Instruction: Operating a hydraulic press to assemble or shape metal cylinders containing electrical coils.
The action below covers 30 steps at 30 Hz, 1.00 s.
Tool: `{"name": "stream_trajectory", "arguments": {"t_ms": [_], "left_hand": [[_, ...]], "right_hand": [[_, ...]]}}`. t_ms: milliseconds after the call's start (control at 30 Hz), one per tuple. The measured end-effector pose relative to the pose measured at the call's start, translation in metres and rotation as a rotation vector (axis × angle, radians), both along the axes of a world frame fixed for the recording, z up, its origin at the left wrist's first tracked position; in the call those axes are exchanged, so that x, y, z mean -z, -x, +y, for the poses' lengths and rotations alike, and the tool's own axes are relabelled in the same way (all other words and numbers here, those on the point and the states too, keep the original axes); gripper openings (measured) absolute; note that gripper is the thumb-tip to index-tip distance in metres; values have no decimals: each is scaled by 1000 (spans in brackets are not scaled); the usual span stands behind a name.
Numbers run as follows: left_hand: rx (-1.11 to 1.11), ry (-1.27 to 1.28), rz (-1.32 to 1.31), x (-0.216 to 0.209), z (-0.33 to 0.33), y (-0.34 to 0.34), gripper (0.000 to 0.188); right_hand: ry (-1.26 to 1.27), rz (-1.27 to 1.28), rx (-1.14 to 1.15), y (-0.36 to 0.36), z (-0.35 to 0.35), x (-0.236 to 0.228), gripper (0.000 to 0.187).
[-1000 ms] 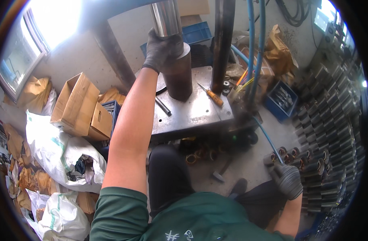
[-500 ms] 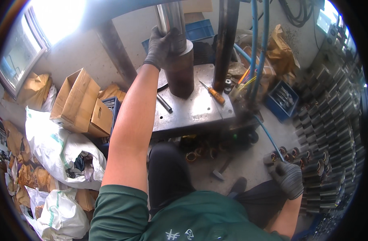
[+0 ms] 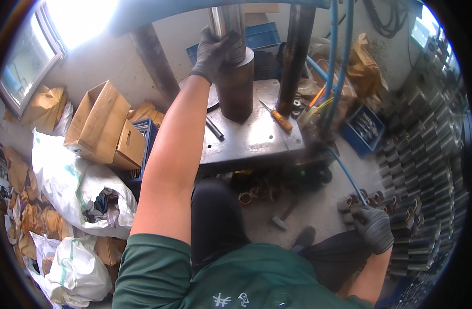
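1. The dark steel cylinder (image 3: 236,87) stands upright on the press's grey tabletop (image 3: 256,139), directly under the shiny ram (image 3: 226,23).
2. Your left hand (image 3: 215,51), gloved in dark fabric, is wrapped around the top of that cylinder where the ram meets it, fingers curled against the metal.
3. Just right of the cylinder an orange-handled screwdriver (image 3: 277,117) lies flat on the tabletop; just left of the cylinder's base lies a short dark rod (image 3: 214,129).
4. Your right hand (image 3: 374,226), also gloved, is well away from the cylinder, low at your right side, on the ends of the metal tubes (image 3: 357,202) lying on the floor; you cannot tell from this view whether its fingers are clenched on one.
5. Between the press and those tubes a hammer (image 3: 281,218) lies on the floor.
6. Well left of the cylinder sit open cardboard boxes (image 3: 99,123) and white sacks (image 3: 76,180).
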<state>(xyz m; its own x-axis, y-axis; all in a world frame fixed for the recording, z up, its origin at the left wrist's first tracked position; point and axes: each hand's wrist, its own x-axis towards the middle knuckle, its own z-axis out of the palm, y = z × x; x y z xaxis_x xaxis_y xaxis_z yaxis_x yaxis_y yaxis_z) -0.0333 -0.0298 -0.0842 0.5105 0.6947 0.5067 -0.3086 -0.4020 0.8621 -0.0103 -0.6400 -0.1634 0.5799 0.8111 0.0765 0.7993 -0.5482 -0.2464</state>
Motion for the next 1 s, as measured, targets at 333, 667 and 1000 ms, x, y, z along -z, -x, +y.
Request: {"name": "stream_trajectory", "arguments": {"t_ms": [333,667,1000], "left_hand": [[-46,-40,94,0,2,3,78],[-60,-35,107,-2,-4,6,82],[-31,-51,162,-7,-7,12,82]], "right_hand": [[99,71,-14,-1,7,-21,15],[24,-21,-67,-19,13,-33,24],[114,12,-178,-29,-3,-18,21]]}}
